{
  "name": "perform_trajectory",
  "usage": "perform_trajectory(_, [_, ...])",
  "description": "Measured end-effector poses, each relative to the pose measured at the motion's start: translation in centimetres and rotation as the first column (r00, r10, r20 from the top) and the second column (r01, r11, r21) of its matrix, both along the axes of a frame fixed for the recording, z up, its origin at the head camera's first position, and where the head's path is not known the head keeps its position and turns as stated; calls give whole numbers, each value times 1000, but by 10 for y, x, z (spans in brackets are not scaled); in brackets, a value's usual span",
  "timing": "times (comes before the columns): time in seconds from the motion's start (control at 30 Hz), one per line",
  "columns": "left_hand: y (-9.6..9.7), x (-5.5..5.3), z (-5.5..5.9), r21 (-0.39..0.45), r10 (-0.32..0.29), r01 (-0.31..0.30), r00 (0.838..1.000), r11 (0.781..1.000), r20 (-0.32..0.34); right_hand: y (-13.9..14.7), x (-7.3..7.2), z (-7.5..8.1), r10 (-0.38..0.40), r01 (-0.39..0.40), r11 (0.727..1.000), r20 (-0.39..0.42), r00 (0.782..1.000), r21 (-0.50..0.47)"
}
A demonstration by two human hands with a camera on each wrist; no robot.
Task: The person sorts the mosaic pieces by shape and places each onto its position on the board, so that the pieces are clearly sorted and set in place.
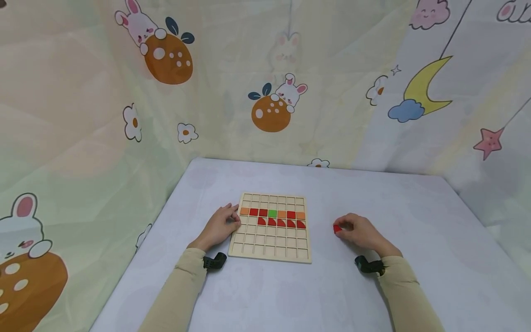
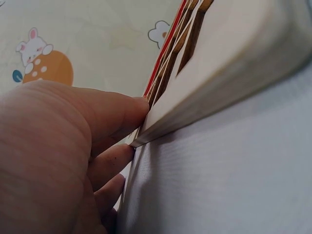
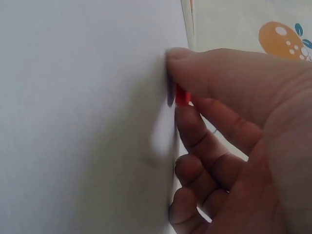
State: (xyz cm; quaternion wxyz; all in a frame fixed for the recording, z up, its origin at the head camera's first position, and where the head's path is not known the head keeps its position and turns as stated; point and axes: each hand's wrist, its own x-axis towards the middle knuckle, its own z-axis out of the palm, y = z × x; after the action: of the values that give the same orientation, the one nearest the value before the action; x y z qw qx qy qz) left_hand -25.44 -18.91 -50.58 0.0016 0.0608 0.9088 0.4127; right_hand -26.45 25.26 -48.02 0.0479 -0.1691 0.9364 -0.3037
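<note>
A square wooden grid board [image 1: 268, 251] lies flat on the table. My left hand [image 1: 220, 225] holds its left edge; in the left wrist view the thumb [image 2: 131, 111] lies on the rim and a fingertip meets the side. One row of the board has orange, red and green tiles [image 1: 272, 213]. Below it, from the third column rightward, sit several red tiles with pale curved parts [image 1: 281, 223]. To the right of the board, my right hand [image 1: 360, 233] pinches a small red piece [image 3: 183, 96] between thumb and finger, low at the table. Its full shape is hidden.
A white cloth [image 1: 315, 295] covers the table. Behind and to the left hang printed fabric walls [image 1: 332, 55] with rabbits and flowers. Each wrist wears a black camera mount, one on the left [image 1: 215, 261] and one on the right [image 1: 370, 266].
</note>
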Motion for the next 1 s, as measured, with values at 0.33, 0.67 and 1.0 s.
perform_trajectory(0.33, [2,0,3,-4,4,-4,1000,1000,-1,-27,-4,-2,-36,36,998,-3,999,-58])
perform_trajectory(0.67, [0,0,1,-12,3,-3,1000,1000,-2,-55,-4,1,-34,32,994,-18,999,-106])
perform_trajectory(1.0, [2,4,5,8,0,0,1000,1000,-3,-85,-6,8,14,-22,990,-58,998,-138])
